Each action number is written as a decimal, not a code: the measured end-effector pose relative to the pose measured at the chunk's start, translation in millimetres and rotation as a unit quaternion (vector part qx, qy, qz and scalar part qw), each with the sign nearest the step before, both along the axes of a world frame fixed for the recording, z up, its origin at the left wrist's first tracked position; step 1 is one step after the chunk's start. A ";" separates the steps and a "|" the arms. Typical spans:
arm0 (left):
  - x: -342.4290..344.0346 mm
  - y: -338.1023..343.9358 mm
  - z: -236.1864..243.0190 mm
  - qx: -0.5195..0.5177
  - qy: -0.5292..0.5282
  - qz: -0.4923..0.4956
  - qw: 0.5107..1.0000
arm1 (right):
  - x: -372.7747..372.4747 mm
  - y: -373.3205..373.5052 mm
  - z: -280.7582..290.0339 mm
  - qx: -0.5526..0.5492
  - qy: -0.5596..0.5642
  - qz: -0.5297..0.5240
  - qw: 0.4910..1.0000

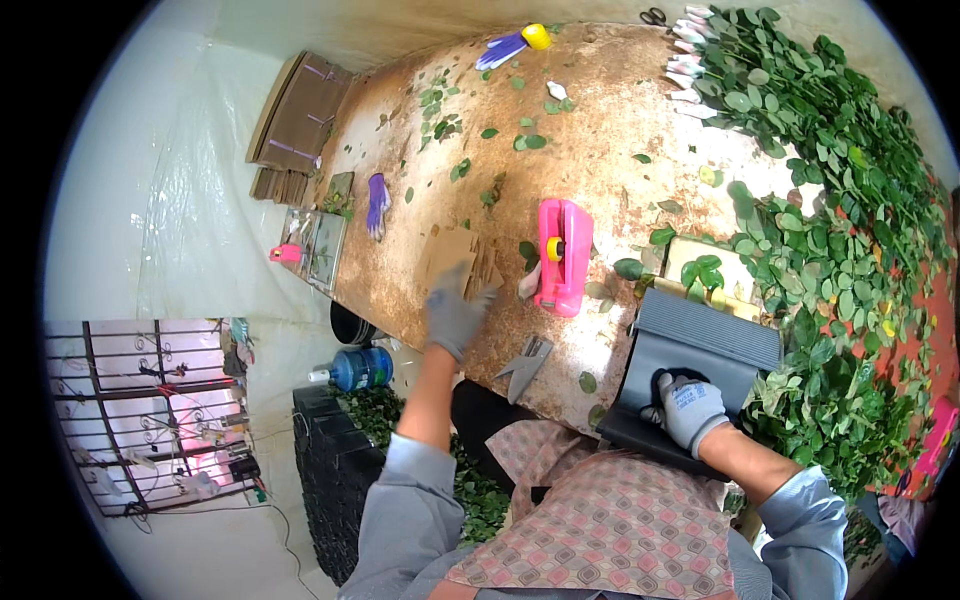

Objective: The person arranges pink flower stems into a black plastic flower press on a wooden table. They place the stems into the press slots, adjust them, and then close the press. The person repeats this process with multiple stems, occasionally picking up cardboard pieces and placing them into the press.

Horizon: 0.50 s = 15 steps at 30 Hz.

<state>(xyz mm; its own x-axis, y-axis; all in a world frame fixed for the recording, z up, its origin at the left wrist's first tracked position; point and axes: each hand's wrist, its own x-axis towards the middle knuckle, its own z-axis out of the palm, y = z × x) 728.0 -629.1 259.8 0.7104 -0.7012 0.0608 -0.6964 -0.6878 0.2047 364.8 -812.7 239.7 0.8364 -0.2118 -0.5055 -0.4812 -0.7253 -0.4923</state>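
Observation:
My left hand (459, 318), in a grey glove, is over a small stack of brown cardboard pieces (448, 252) on the table. Its fingers are smeared by motion, so their grip is unclear. My right hand (690, 408), also gloved with dark fingertips, rests in a black trough-like stand (640, 420) with a ridged upper part (710, 335). The fingers of that hand are curled; whatever they may hold is hidden. A pink tape dispenser (566, 270) with a yellow roll stands between my hands. Nearer me, a grey stapler-like tool (525, 368) lies by the table edge.
Leafy green stems (830, 130) cover the right side, some with white-wrapped heads (688, 70). Purple gloves (377, 206) and scissors (653, 16) lie on the worn table (580, 110). Flattened cardboard (300, 110) leans at the far left; a blue water bottle (360, 369) is beyond the left edge.

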 end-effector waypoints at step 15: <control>55.4 8.2 -25.9 0.265 0.053 0.138 0.953 | -1.7 -4.2 -3.4 0.003 0.023 -0.002 1.000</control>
